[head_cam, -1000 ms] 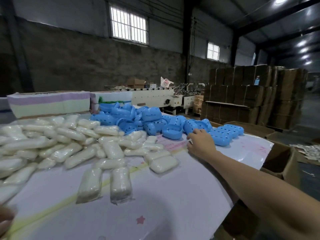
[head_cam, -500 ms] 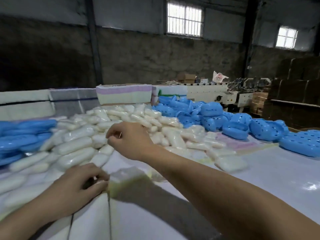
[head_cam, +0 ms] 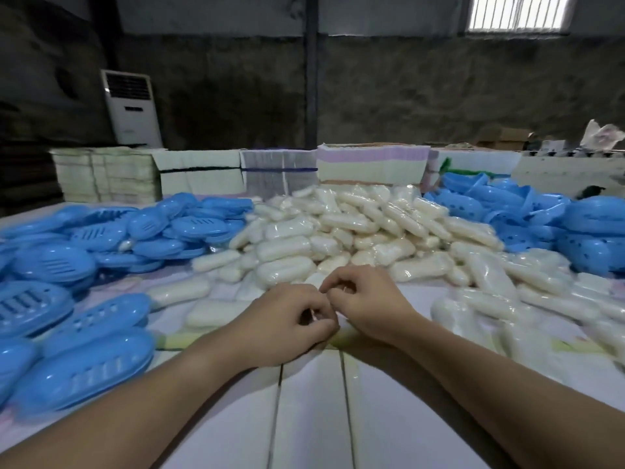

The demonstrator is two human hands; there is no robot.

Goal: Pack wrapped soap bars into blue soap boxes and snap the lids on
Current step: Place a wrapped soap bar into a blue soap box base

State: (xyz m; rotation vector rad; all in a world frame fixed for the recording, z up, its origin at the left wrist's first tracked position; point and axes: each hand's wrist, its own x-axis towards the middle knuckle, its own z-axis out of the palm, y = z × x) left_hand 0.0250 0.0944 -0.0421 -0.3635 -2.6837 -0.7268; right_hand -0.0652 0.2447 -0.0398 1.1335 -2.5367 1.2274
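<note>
Centrally, both hands are seen together low over the white tabletop (head_cam: 311, 418), just in front of the soap pile. The left hand (head_cam: 284, 328) is curled, its fingers (head_cam: 323, 311) bent inward toward the thumb; the right hand (head_cam: 367, 302) is likewise curled, its fingers (head_cam: 333, 279) bent down and touching those of the left. Whether anything is pinched between them cannot be told, as the spot is hidden by the knuckles.

The wrapped soap bars (head_cam: 358, 228) are heaped in a broad white pile across the middle of the tabletop, spreading toward the right edge, with a few loose bars lying near the left hand. One single bar (head_cam: 211, 313) lies flat just left of the left wrist.

Blue soap box parts (head_cam: 84, 363) with slotted faces are piled at the left, the nearest ones lying close to the left forearm. A second blue heap (head_cam: 527, 214), with round holes visible, is stacked at the far right behind the soap.

Bundled stacks of flat card (head_cam: 370, 165) are lined along the far edge of the tabletop. A white standing air conditioner (head_cam: 132, 110) is placed against the dark back wall, and a barred window (head_cam: 517, 11) is noted at the upper right.
</note>
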